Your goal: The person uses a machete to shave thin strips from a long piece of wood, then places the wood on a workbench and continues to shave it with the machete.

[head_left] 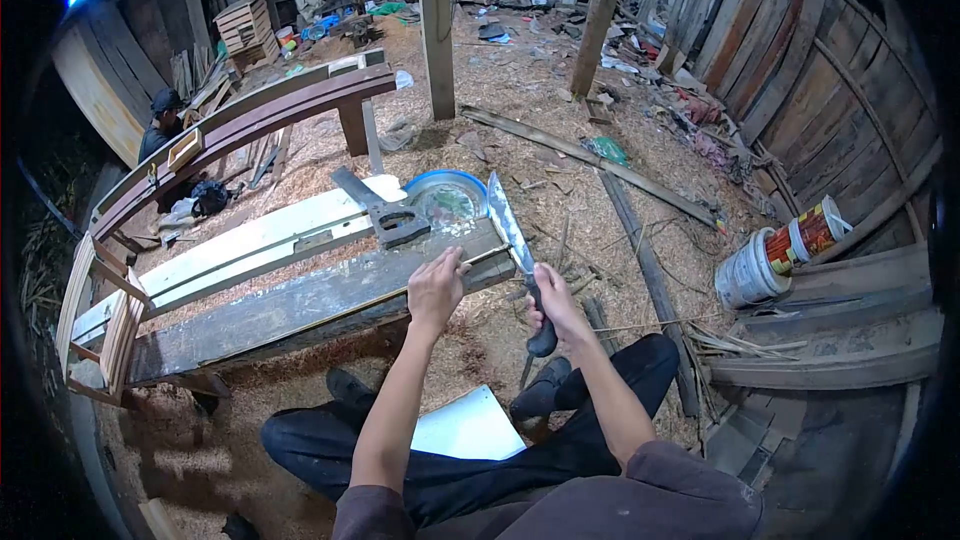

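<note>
My right hand [556, 306] is wrapped round the black handle of a large knife [508, 220], its broad blade pointing up and away from me. The blade crosses the end of a thin wooden strip [488, 254]; whether it touches cannot be made out. My left hand [437, 288] is closed on that strip at the edge of a worn plank bench [290, 292]. The strip runs on leftward along the bench's near edge. Beyond my left hand, a handsaw [385, 220] lies on the boards beside a round, clear, blue-rimmed container [446, 198].
A white sheet [470, 427] lies between my legs. Buckets [752, 268] stand at the right by the plank wall. Long timbers [600, 162] lie on the shavings-covered floor, near upright posts [436, 30]. Another person [163, 125] is at the far left behind a curved wooden beam [270, 105].
</note>
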### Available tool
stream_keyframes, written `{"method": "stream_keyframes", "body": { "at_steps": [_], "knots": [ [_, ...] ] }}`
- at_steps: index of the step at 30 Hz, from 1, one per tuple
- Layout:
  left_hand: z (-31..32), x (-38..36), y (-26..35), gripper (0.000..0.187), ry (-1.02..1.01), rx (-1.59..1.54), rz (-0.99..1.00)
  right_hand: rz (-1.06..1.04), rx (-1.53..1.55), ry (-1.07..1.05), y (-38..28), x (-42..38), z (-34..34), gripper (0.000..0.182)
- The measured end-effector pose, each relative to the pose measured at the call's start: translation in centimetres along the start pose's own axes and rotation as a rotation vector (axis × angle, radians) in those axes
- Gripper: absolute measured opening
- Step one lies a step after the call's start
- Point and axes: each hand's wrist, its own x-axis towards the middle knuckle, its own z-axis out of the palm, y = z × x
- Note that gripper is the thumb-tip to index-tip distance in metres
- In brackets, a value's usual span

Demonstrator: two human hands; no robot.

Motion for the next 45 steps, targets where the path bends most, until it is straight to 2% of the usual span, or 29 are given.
{"method": "stream_keyframes", "body": {
  "at_steps": [2, 4, 5, 6, 8, 10, 12, 13, 14, 17, 18, 21, 23, 24, 26, 30, 32, 33, 34, 36, 37, 40, 41, 44, 45],
  "knots": [
    [0.1, 0.0, 0.0, 0.026, 0.053, 0.006, 0.023, 0.01, -0.05, -0.011, 0.0, 0.6, -1.3, 0.03],
    [-0.3, 0.1, 0.2, 0.027, 0.042, 0.003, 0.013, -0.633, -0.917, 0.188, -1.2, -0.5, -0.7, 0.029],
    [-0.4, 0.0, 0.4, 0.027, 0.023, -0.004, 0.002, -0.549, -1.076, 0.271, -1.5, -1.3, -0.2, 0.032],
    [-0.4, -0.2, 0.4, 0.027, 0.023, -0.006, 0.004, -0.549, -1.077, 0.273, -1.7, -2.1, 0.1, 0.032],
    [-0.3, -0.1, 0.2, 0.027, 0.025, 0.008, 0.005, -0.722, -1.175, 0.337, -1.3, -3.0, 0.5, 0.03],
    [-0.1, -0.1, -0.2, 0.027, 0.031, 0.008, 0.011, -0.786, -1.155, 0.377, 0.6, -2.6, 0.1, 0.032],
    [0.3, -0.3, -0.2, 0.028, 0.022, -0.003, 0.014, -0.749, -1.093, 0.361, 1.7, -3.0, 0.5, 0.039],
    [0.4, -0.4, -0.4, 0.028, 0.021, 0.005, 0.019, -0.717, -1.134, 0.304, 2.2, -3.4, 0.5, 0.046],
    [0.5, -0.4, -0.5, 0.028, 0.022, 0.014, 0.027, -0.714, -1.134, 0.31, 2.4, -3.6, 0.6, 0.046],
    [-0.3, 0.0, 0.2, 0.026, 0.016, 0.018, 0.009, -0.688, -1.121, 0.116, 1.6, -4.4, 1.9, 0.046],
    [-0.3, -0.2, 0.3, 0.026, 0.024, 0.017, 0.002, -0.685, -1.122, 0.118, 1.6, -4.4, 2.2, 0.046],
    [-0.1, -0.3, 0.0, 0.026, 0.026, 0.011, 0.007, -0.621, -0.975, 0.097, 1.4, -4.4, 2.9, 0.043],
    [0.2, -0.3, -0.2, 0.026, 0.014, -0.004, -0.005, -0.527, -0.768, 0.104, 0.8, -4.6, 3.6, 0.042],
    [0.1, -0.2, -0.2, 0.026, -0.01, -0.018, -0.019, -0.531, -0.77, 0.104, 0.4, -5.0, 4.0, 0.042],
    [0.0, -0.2, 0.1, 0.025, 0.005, -0.008, -0.016, -0.783, -0.859, 0.18, -0.2, -5.9, 4.8, 0.037],
    [-0.1, -0.3, 0.0, 0.026, 0.014, -0.017, -0.008, -0.778, -0.932, 0.231, 1.6, -4.9, 3.4, 0.037],
    [-0.2, -0.1, -0.2, 0.027, 0.016, -0.015, -0.008, -0.5, -1.046, 0.241, 0.7, -4.0, 3.1, 0.039],
    [-0.2, 0.1, -0.2, 0.027, 0.036, 0.006, 0.002, -0.5, -0.881, 0.21, 0.3, -4.0, 3.7, 0.038],
    [-0.1, -0.2, 0.0, 0.027, 0.044, 0.021, 0.009, -0.498, -0.887, 0.209, 0.0, -4.3, 3.9, 0.038],
    [0.1, -0.2, -0.1, 0.028, 0.021, 0.001, -0.007, -0.729, -0.818, 0.177, -0.6, -5.5, 4.6, 0.037],
    [0.1, -0.1, -0.1, 0.028, 0.0, -0.011, -0.019, -0.884, -0.881, 0.194, -0.5, -5.5, 4.7, 0.035],
    [-0.4, -0.2, 0.3, 0.028, 0.012, 0.002, -0.026, -0.775, -0.921, 0.199, 0.5, -4.8, 3.9, 0.036],
    [0.0, -0.3, 0.0, 0.028, 0.015, 0.001, -0.016, -0.527, -0.9, 0.189, 0.9, -3.2, 2.8, 0.036],
    [0.7, -0.3, 0.0, 0.028, -0.004, 0.02, -0.033, -0.425, -0.879, 0.237, -0.3, -3.6, 3.8, 0.036],
    [0.7, -0.2, -0.1, 0.028, 0.018, 0.013, -0.019, -0.519, -0.765, 0.245, -0.3, -3.6, 4.2, 0.036]
  ]
}}
